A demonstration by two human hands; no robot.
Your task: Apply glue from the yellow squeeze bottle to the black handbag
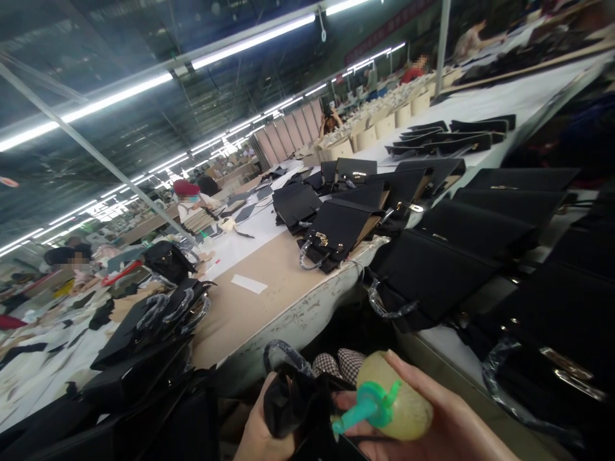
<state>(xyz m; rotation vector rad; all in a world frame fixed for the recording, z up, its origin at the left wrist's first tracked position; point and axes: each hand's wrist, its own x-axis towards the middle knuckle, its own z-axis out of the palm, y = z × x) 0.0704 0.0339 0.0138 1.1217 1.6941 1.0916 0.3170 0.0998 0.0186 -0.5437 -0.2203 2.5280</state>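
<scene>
At the bottom of the head view, my right hand [446,410] is closed around a yellowish squeeze bottle [408,406] with a green nozzle [355,416]. The bottle is tilted, and its tip points down and left, at or very close to the black handbag [307,406]. My left hand [259,422] grips this bag by its bunched black material, and some of the fingers are hidden behind it. A plastic-wrapped handle [283,351] rises from the bag's far side. The bag's lower part lies outside the view.
Black handbags are stacked at the left [144,358], on the table ahead [341,224] and along the right [442,275]. A white paper strip [248,283] lies on the brown tabletop [269,314]. A co-worker in a red cap [186,187] is across the table.
</scene>
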